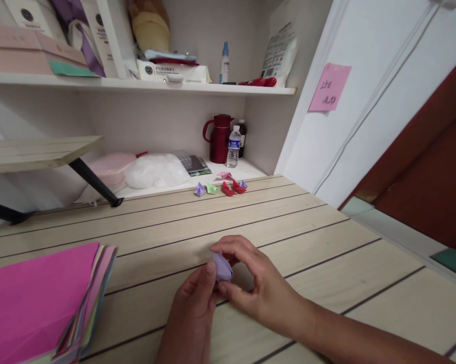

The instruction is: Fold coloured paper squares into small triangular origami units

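Observation:
A small folded piece of purple paper (223, 268) is held between my two hands, just above the wood-look table. My left hand (197, 293) pinches its left side, thumb on top. Around its right side curve the thumb and fingers of my right hand (256, 283), gripping it at the top and bottom edges. Part of the paper is hidden behind my fingers. Beyond my hands, at the table's far edge, sit small folded paper pieces: a purple one (199, 189), a green one (212, 188), a pink one (225, 176) and red ones (228, 189).
A stack of coloured paper sheets (42, 298), bright pink on top, lies at the left. Behind it stands a small raised shelf (42, 151) on black legs. At the back are a red jug (220, 139), a water bottle (233, 146) and a white plastic bag (157, 170).

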Demonstrator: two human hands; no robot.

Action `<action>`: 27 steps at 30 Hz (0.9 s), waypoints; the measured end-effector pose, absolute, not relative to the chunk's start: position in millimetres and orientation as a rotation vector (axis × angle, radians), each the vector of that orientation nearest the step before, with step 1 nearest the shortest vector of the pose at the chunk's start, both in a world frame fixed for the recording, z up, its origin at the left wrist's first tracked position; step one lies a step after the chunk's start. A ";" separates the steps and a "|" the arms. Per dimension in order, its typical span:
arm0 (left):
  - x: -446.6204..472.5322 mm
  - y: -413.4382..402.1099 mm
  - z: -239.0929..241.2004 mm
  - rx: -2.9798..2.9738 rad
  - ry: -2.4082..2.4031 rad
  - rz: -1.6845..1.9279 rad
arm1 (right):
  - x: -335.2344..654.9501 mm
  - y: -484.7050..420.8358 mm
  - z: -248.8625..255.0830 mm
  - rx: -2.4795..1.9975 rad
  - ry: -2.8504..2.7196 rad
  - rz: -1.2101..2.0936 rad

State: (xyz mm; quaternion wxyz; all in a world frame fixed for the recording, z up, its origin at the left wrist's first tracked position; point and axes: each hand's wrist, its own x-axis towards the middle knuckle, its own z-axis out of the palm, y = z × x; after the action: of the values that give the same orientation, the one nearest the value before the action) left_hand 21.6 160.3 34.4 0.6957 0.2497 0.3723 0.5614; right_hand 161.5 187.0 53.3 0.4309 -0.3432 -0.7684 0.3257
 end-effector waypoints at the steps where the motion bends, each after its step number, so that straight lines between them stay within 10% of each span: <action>1: 22.0 160.4 34.4 0.549 0.829 1.258 | 161.5 187.8 52.6 -0.851 -1.917 0.805; 18: 20.8 160.5 31.3 0.433 1.050 1.303 | 168.3 200.5 50.6 -0.929 -1.771 1.002; 27: 21.1 158.6 34.6 0.414 1.282 1.455 | 167.8 210.2 44.3 -0.961 -1.062 1.688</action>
State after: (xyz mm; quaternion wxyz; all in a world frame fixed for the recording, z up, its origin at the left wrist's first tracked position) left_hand 21.1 158.6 34.6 0.5475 0.1746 0.5410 0.6140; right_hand 167.8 210.2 44.3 0.4474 -0.3880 -0.4292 0.6820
